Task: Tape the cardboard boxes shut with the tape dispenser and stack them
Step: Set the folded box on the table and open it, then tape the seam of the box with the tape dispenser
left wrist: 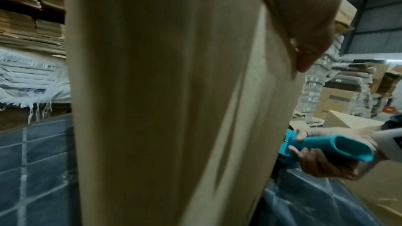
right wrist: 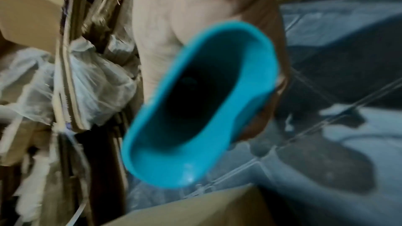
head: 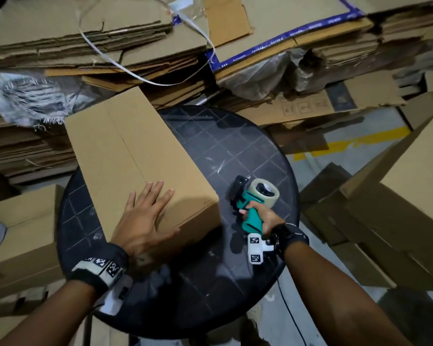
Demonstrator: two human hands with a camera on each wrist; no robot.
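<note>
A closed brown cardboard box [head: 125, 151] lies on the round dark table [head: 235, 151], its flap seam running along the top. My left hand [head: 148, 208] rests flat on the box's near end with straight, spread fingers; the thumb lies over the near edge. In the left wrist view the box [left wrist: 165, 102] fills the middle. My right hand [head: 260, 216] grips the teal handle of the tape dispenser [head: 253, 203], which stands on the table just right of the box with its clear tape roll [head: 264, 191] on top. The right wrist view shows the handle's hollow end [right wrist: 195, 109], blurred.
Stacks of flattened cardboard [head: 98, 46] crowd the far side, with a loose white strap [head: 145, 76] and a frayed white sack [head: 20, 96]. More boxes stand at the left [head: 23, 233] and right [head: 398, 208]. A yellow floor line [head: 348, 146] shows beyond the table.
</note>
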